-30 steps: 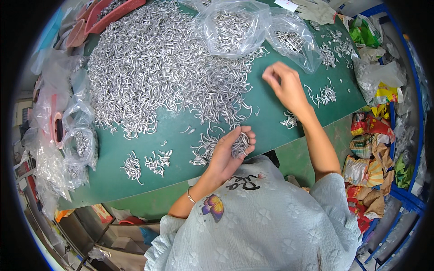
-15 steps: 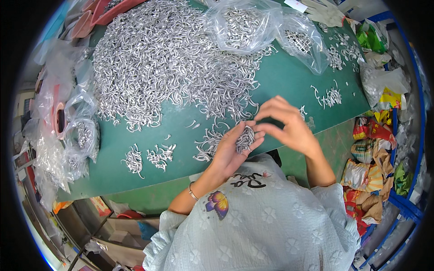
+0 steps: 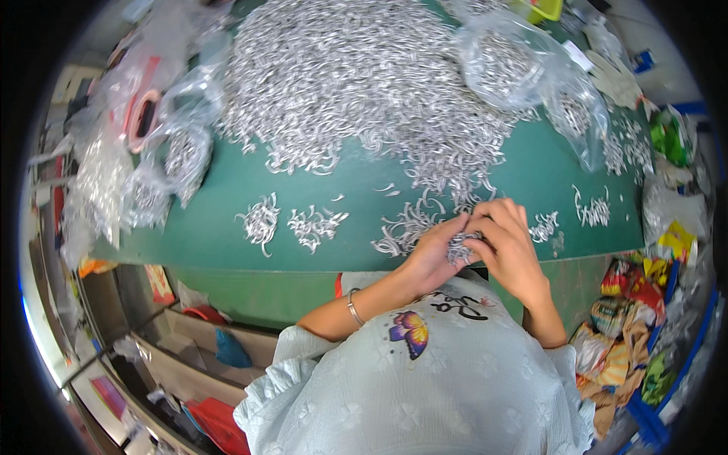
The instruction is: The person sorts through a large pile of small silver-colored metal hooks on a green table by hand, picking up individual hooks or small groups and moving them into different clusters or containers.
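Cupped at the near table edge, my left hand (image 3: pixel 434 265) holds a handful of small curved silver metal pieces (image 3: pixel 460 249). My right hand (image 3: pixel 506 241) is closed over that handful, fingers bent and fingertips in among the pieces; whether they grip one is hidden. Just left of my hands lies a loose cluster of the same pieces (image 3: pixel 409 227). Beyond it spreads a large heap of them (image 3: pixel 341 83) on the green table (image 3: pixel 326 250).
Small piles (image 3: pixel 260 222) sit left, others (image 3: pixel 593 208) right. Clear plastic bags of pieces (image 3: pixel 504 64) stand far right, more bags (image 3: pixel 182 152) at left. A white glove (image 3: pixel 616 80) lies at the back right. Colourful packages (image 3: pixel 633 292) fill the blue rack's side; a shelf (image 3: pixel 189 341) stands below left.
My right hand has come down from beside the left onto the handful, its fingers now curled over it. The whole view has shifted, so the table appears lower and further left.
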Motion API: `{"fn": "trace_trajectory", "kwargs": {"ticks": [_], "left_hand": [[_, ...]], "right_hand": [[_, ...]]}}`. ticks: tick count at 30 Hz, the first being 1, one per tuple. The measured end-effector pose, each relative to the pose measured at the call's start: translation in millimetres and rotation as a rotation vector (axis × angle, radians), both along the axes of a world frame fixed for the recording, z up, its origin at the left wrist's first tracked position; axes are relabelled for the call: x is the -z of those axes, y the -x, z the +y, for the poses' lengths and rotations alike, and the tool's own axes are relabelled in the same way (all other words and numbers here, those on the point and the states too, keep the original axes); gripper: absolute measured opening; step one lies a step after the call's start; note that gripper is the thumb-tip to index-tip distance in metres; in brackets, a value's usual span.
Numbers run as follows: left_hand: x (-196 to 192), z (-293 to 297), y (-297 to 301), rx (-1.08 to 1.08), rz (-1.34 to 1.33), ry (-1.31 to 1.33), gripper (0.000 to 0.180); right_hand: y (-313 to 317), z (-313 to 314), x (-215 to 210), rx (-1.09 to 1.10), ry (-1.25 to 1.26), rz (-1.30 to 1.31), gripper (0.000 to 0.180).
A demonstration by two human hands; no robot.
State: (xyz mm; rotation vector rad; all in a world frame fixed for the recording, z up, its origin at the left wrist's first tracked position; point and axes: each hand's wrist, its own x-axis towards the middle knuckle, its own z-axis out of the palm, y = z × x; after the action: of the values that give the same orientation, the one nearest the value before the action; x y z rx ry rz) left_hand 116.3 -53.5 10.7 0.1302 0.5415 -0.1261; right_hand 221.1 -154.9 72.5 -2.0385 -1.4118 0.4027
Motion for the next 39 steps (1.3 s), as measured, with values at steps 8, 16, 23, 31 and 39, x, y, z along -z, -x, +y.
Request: {"fn": "trace_trajectory", "kwargs": {"ticks": [8,16,23,31,39], "left_hand": [[-8.3,1.1,9.1,-0.04,-0.037,0.029,0.027],[-0.6,3.2,17.2,-0.091,-0.114,0.089,0.028],[0.8,6.3,23.9,-0.127,-0.103,0.074,0.023],[-5.5,9.3,26.6,-0.121,-0.1,0.05,0.024],[1.3,7.5,26.0,-0.128,-0.116,0.041,0.023]], "right_hand": [[7.8,1.7,1.1,0.012,-0.05,-0.004,0.016],[9.8,8.1,-6.3,-0.037,-0.046,-0.115,0.015],[14.1,13.3,-10.8,-0.117,-0.009,-0.194,0.017],[18.3,16.7,-10.5,-0.144,0.01,-0.24,0.015],[20.7,19.6,-4.0,-0.172,0.088,-0.222,0.013]]}}
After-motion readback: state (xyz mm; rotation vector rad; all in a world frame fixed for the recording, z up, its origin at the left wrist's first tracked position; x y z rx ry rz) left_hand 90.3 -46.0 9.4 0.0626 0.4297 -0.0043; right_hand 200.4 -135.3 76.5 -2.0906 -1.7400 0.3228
